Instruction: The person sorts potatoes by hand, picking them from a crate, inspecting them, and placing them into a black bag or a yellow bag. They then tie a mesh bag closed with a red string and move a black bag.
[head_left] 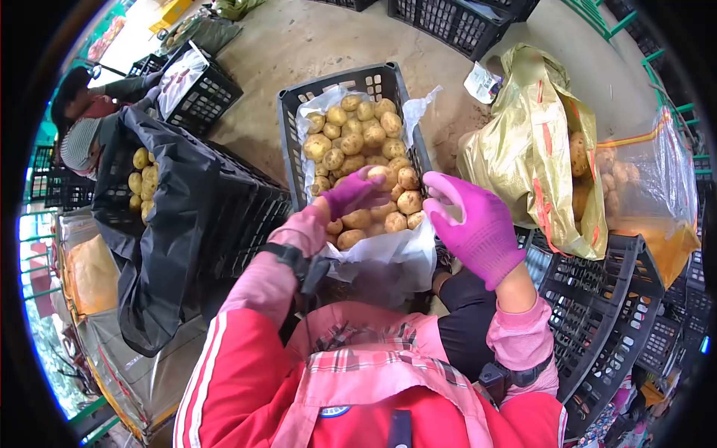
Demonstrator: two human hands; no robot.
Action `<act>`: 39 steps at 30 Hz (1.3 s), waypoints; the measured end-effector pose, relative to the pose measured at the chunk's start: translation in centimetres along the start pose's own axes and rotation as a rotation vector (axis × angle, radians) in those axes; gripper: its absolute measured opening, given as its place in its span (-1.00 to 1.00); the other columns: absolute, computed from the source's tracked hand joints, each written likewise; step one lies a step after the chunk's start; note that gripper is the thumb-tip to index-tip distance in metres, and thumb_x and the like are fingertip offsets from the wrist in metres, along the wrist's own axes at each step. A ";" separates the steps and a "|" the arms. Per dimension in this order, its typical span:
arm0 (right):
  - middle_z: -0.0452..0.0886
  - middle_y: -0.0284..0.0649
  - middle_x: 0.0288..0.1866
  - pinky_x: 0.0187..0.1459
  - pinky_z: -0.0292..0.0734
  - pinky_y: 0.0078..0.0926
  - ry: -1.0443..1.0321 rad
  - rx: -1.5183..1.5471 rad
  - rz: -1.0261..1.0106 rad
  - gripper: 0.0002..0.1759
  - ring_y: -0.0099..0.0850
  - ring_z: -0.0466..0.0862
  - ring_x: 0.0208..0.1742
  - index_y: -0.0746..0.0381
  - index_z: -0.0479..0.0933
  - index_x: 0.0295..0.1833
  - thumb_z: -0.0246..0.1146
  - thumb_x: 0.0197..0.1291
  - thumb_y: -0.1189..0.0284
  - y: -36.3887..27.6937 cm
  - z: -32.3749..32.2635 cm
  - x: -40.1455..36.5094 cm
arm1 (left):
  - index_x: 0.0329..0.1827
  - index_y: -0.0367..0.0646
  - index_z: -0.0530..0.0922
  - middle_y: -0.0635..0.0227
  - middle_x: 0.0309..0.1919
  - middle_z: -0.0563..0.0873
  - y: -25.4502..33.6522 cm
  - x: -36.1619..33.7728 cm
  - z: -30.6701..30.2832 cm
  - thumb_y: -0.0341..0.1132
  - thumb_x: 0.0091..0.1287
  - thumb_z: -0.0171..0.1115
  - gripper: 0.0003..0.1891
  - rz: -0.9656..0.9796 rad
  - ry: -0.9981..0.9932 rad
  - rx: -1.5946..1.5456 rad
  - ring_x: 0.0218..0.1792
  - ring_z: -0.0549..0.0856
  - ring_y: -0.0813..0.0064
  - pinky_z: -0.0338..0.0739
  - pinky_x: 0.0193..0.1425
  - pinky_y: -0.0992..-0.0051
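A black plastic crate (287, 142) lined with white paper (414, 259) stands in front of me, filled with potatoes (352, 143). My left hand (354, 193), in a pink-purple glove, is over the middle of the heap, its fingers and thumb around a pale potato (382, 178). My right hand (476, 226), gloved the same, hovers by the crate's right rim, thumb and fingers apart, with nothing visible between them.
At left, black cloth (160, 246) drapes a crate stack holding potatoes (143, 183); a person (84, 119) is beyond. At right stand a yellow woven sack (515, 142) of potatoes, a clear bag (642, 179) and black crates (586, 299). Another crate (448, 26) is at the back.
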State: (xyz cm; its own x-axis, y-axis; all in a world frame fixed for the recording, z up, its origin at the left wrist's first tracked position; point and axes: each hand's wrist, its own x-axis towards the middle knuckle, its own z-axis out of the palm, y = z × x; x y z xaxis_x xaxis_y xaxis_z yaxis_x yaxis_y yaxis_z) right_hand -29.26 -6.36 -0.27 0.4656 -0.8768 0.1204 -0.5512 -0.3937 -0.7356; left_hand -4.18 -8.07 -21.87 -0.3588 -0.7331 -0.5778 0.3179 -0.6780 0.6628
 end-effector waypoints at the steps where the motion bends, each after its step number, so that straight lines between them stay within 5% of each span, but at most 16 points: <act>1: 0.72 -0.07 -0.10 -0.02 0.61 -0.24 -0.032 0.019 0.086 -0.53 -0.13 0.72 -0.10 0.20 0.55 0.23 0.30 0.25 0.24 0.0 -0.2 0.2 | 0.49 -0.03 0.22 0.23 0.22 0.57 2.6 -2.6 1.5 0.00 0.48 0.22 -0.36 0.044 -0.128 -0.037 0.15 0.68 0.38 0.64 0.26 0.35; 5: 0.70 -0.05 0.07 0.01 0.63 -0.41 -0.151 0.198 0.344 -0.32 -0.31 0.74 -0.03 0.26 0.37 0.43 0.38 0.29 0.22 -0.9 -0.4 1.0 | 0.56 -0.10 0.14 0.20 0.29 0.52 9.6 -12.8 8.8 0.05 0.45 0.24 -0.25 0.258 -0.264 0.203 0.21 0.64 0.38 0.60 0.31 0.32; 7: 0.69 -0.06 0.07 0.03 0.62 -0.42 -0.166 0.400 0.236 -0.26 -0.35 0.72 -0.01 0.30 0.38 0.42 0.40 0.25 0.13 -1.1 1.0 0.9 | 0.60 -0.12 0.08 0.23 0.33 0.50 10.4 -15.1 9.9 0.03 0.40 0.32 -0.14 0.341 -0.322 0.346 0.24 0.62 0.37 0.55 0.36 0.30; 8: 0.69 -0.06 0.07 0.05 0.61 -0.43 -0.174 0.496 0.184 -0.23 -0.37 0.71 0.01 0.32 0.38 0.42 0.40 0.24 0.09 -1.5 1.7 0.8 | 0.62 -0.11 0.07 0.23 0.33 0.50 10.1 -15.7 10.5 -0.02 0.36 0.38 -0.11 0.550 -0.263 0.449 0.26 0.60 0.36 0.51 0.39 0.33; 10: 0.67 -0.15 0.11 0.09 0.60 -0.47 -0.126 0.604 0.161 -0.35 -0.43 0.68 0.07 0.35 0.46 0.33 0.44 0.23 0.24 -2.6 2.3 0.7 | 0.62 -0.13 0.07 0.22 0.33 0.50 9.4 -16.6 10.2 -0.11 0.37 0.40 -0.12 0.723 -0.121 0.622 0.31 0.56 0.38 0.44 0.44 0.38; 13: 0.68 -0.19 0.10 0.10 0.59 -0.48 -0.084 0.820 0.181 -0.48 -0.45 0.67 0.09 0.34 0.54 0.25 0.45 0.21 0.39 -3.1 3.6 1.3 | 0.61 -0.17 0.10 0.21 0.33 0.50 9.1 -19.3 10.0 -0.20 0.37 0.41 -0.16 0.384 -0.107 0.125 0.35 0.51 0.40 0.40 0.46 0.41; 16: 0.65 -0.16 0.14 0.14 0.57 -0.47 -0.099 0.802 0.080 -0.43 -0.43 0.66 0.12 0.34 0.50 0.29 0.44 0.22 0.36 -4.6 4.8 1.6 | 0.59 -0.18 0.16 0.21 0.34 0.50 8.0 -19.5 8.6 -0.26 0.39 0.39 -0.22 0.485 -0.068 0.040 0.36 0.50 0.41 0.38 0.45 0.42; 20: 0.54 -0.09 0.30 0.22 0.54 -0.41 -0.218 0.756 0.131 -0.17 -0.39 0.60 0.25 0.33 0.32 0.46 0.50 0.18 0.23 -5.2 6.9 2.3 | 0.55 -0.23 0.22 0.17 0.35 0.51 8.4 -19.8 8.0 -0.45 0.23 0.44 -0.18 0.990 0.198 0.799 0.38 0.49 0.36 0.37 0.46 0.39; 25: 0.54 -0.05 0.32 0.22 0.52 -0.42 -0.187 0.892 -0.005 -0.27 -0.34 0.59 0.27 0.31 0.33 0.47 0.37 0.32 0.19 -6.1 8.4 3.5 | 0.51 -0.24 0.29 0.12 0.38 0.49 8.3 -20.4 8.0 -0.53 0.15 0.46 -0.19 0.920 0.354 0.754 0.42 0.46 0.31 0.34 0.50 0.34; 28: 0.55 -0.05 0.32 0.22 0.51 -0.42 -0.133 0.419 -0.091 -0.31 -0.35 0.59 0.26 0.28 0.38 0.44 0.37 0.31 0.21 -5.4 8.3 4.5 | 0.53 -0.23 0.25 0.11 0.42 0.46 7.9 -19.7 7.2 -0.46 0.18 0.49 -0.17 0.870 0.363 0.709 0.43 0.46 0.31 0.34 0.50 0.32; 31: 0.67 -0.12 0.15 0.11 0.57 -0.43 -0.077 0.314 0.064 -0.47 -0.43 0.67 0.09 0.30 0.50 0.35 0.30 0.37 0.25 -5.9 9.3 4.0 | 0.54 -0.21 0.24 0.11 0.41 0.49 5.0 -17.5 6.6 -0.42 0.21 0.49 -0.17 1.125 0.388 0.745 0.40 0.51 0.30 0.40 0.47 0.32; 36: 0.70 -0.20 -0.09 -0.08 0.64 -0.48 -0.078 0.523 0.239 -0.61 -0.50 0.71 -0.24 0.33 0.59 0.16 0.05 0.55 0.25 -4.6 7.5 5.1 | 0.47 -0.19 0.31 -0.01 0.22 0.60 5.5 -18.3 7.8 -0.33 0.17 0.51 -0.21 1.094 0.436 0.727 0.26 0.60 0.00 0.48 0.35 0.26; 39: 0.69 -0.20 -0.07 -0.11 0.62 -0.55 0.009 0.588 0.270 -0.58 -0.55 0.66 -0.30 0.36 0.52 0.26 0.08 0.53 0.27 -5.4 6.8 4.5 | 0.43 -0.23 0.34 -0.02 0.20 0.59 8.2 -25.3 7.8 -0.37 0.12 0.52 -0.22 1.299 0.728 0.507 0.23 0.62 0.16 0.47 0.35 0.30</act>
State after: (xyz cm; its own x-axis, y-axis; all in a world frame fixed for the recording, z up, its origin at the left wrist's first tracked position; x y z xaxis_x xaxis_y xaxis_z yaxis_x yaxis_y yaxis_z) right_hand -19.48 -6.28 -0.31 0.3561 -0.9272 -0.1160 -0.1752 0.0557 -0.9830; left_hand 0.66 5.35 1.88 0.4452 -0.7468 0.4941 -0.3090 0.3898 0.8675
